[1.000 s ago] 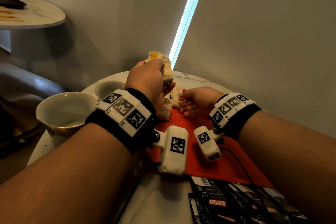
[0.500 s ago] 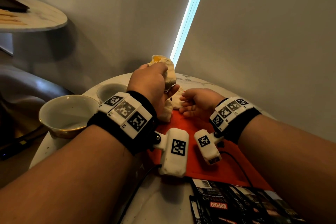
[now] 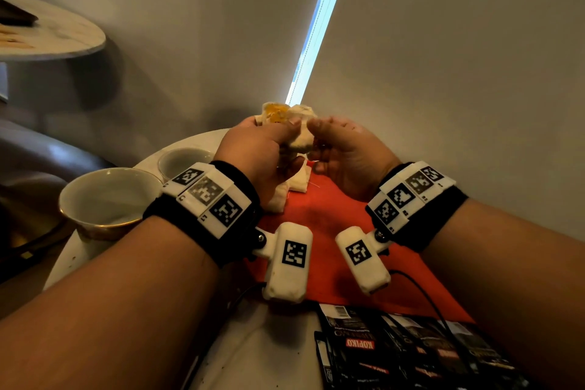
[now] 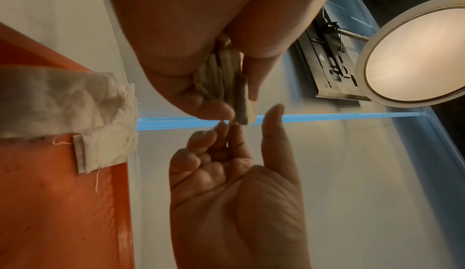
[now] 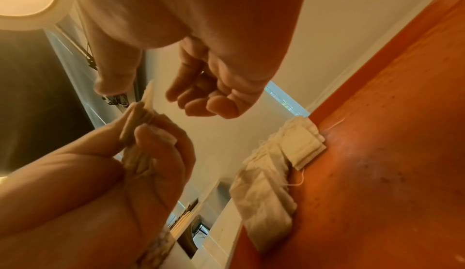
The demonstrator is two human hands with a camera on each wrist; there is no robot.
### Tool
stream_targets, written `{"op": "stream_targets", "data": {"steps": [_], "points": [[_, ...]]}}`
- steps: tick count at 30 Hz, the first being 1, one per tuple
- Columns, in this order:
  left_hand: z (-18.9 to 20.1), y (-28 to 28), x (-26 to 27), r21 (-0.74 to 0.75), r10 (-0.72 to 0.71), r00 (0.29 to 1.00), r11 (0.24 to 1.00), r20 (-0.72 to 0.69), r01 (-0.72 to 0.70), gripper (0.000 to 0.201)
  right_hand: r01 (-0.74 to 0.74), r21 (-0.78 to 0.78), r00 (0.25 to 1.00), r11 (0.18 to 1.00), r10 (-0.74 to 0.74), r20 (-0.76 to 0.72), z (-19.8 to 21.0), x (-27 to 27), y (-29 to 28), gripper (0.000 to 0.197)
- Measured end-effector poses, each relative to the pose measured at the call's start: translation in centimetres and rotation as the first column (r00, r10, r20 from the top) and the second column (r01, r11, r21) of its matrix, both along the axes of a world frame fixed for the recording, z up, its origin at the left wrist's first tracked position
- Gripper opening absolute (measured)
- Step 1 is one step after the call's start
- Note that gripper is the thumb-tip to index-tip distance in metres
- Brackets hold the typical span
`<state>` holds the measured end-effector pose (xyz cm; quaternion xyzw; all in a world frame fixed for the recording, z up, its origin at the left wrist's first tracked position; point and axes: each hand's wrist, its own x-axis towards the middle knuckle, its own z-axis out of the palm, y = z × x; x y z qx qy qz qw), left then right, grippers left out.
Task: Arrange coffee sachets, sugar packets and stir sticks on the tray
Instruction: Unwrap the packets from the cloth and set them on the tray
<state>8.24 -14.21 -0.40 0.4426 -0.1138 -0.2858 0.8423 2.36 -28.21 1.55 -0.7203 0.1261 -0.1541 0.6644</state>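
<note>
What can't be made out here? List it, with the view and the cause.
- Packets in the left hand: their count. Fingers cover them in the head view, and the left wrist view blurs their edges.
- Right hand: whether it pinches a packet. Both wrist views blur where its fingertips meet the bundle.
- Black sachets: their number. In the head view, the bottom edge and the right forearm cut them off.

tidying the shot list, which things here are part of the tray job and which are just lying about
Part of the job:
- red tray
- white packets on the tray
- bundle of packets gripped by the left hand
- right hand, reaching to the bundle
- Kopiko coffee sachets

Lying about:
- two empty cups
- side table
</note>
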Motion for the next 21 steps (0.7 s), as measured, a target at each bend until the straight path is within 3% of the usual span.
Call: {"op": "stream_targets", "data": {"steps": [3,5,7,11,14,17,21], "points": [[-0.04,0.08,-0.10,-0.012,-0.013,1.000,1.000,0.016,0.013,0.017,0.002,-0.013,1.000,1.000,-0.002,0.007,0.02,-0.42,0.49,0.020],[-0.07,0.10,-0.16,-0.022,-0.031,0.999,0.999,0.009,0.031,0.025,0.014,-0.009,1.000,1.000,-0.014,0.017,0.04,-0.66,0.71,0.010],[-0.01,0.03,-0.20,-0.029,-0.053,0.999,0.998,0.000,0.053,0.031,0.032,0.017,0.999,0.999,-0.033,0.025,0.03,-0.76,0.62,0.018],[0.10,-0.08,-0.18,-0.019,-0.029,1.000,0.999,0.011,0.029,0.016,0.043,0.072,0.998,0.996,-0.046,0.036,0.09,-0.80,0.72,0.041],[-0.03,-0.14,-0.08,-0.008,-0.018,1.000,1.000,0.011,0.019,0.018,0.046,0.055,0.999,0.997,-0.047,0.022,0.07,-0.87,0.85,0.022],[-0.07,-0.16,0.06,-0.004,-0.015,1.000,1.000,0.001,0.015,0.019,0.065,0.046,0.998,0.997,-0.066,0.021,-0.23,-0.81,0.94,0.039],[-0.08,-0.21,0.09,-0.019,-0.025,1.000,1.000,-0.003,0.025,0.022,0.081,0.028,0.997,0.996,-0.081,0.015,-0.47,-0.68,0.76,0.031]]}}
